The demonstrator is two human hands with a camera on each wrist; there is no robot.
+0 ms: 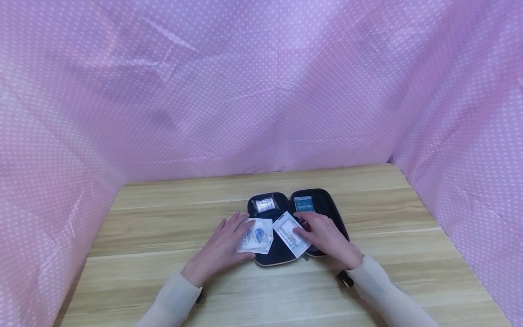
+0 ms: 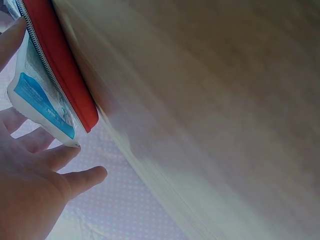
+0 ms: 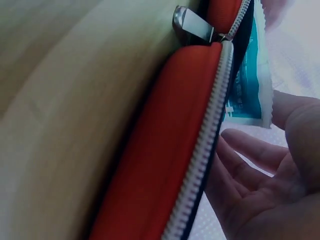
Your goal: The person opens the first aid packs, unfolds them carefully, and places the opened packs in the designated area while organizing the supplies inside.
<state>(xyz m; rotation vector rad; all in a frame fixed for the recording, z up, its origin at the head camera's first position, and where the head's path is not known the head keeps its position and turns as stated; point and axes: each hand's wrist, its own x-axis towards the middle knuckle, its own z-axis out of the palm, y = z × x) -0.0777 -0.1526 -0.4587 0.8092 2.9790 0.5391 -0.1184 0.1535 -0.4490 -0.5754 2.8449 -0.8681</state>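
Note:
An unfolded zip case [image 1: 274, 257], black inside and red outside, lies on the table. Over its left half sits a white packet [image 1: 261, 241] with a round blue mark. My left hand [image 1: 222, 245] spans the left side of this packet, fingers spread and touching its edge. A second white packet [image 1: 289, 231] with printed text lies slanted across the middle of the case; its teal-printed face shows in the right wrist view. Against this packet rests the thumb of my right hand [image 1: 327, 234], the other fingers loosely bent over the right half.
A clear-wrapped white roll [image 1: 265, 205] lies in the case's upper left. In the right half is a teal packet [image 1: 304, 204]. A metal zipper pull [image 3: 192, 25] sticks out at the case's edge. Pink dotted cloth [image 1: 261, 113] surrounds the wooden table [image 1: 163, 218].

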